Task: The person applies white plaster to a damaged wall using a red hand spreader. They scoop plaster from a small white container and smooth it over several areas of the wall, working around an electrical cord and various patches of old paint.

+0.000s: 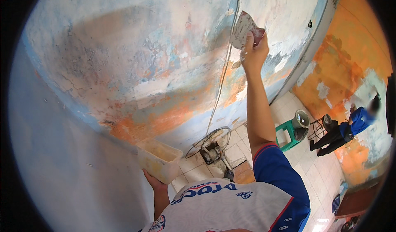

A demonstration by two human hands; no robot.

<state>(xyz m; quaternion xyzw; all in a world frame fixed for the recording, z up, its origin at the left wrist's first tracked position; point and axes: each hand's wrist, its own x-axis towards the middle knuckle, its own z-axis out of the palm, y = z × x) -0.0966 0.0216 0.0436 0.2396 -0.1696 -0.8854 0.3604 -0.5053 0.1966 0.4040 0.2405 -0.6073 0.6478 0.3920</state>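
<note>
My right hand (256,55) is raised at the wall, its fingers closed round a thin, flat putty spreader (243,30). That spreader is maroon with grey-white smears, and its blade is close to the wall beside a hanging cable; whether it touches cannot be told. Lower down, my left hand (156,182) grips an off-white rectangular plastic tub (159,168) from below and the side. Yellowish-white residue coats the tub's inside; how full it is cannot be made out. The wall (165,58) shows patchy white, blue and orange paint with whitish filler.
Below on the tiled floor (196,174) stand a dirty box-shaped device (211,152) with coiled cable and a green plastic stool (288,135) with a bucket (301,119). Further right, a person in a blue shirt (361,120) is by an orange wall (330,67). A cable (225,71) runs down the wall.
</note>
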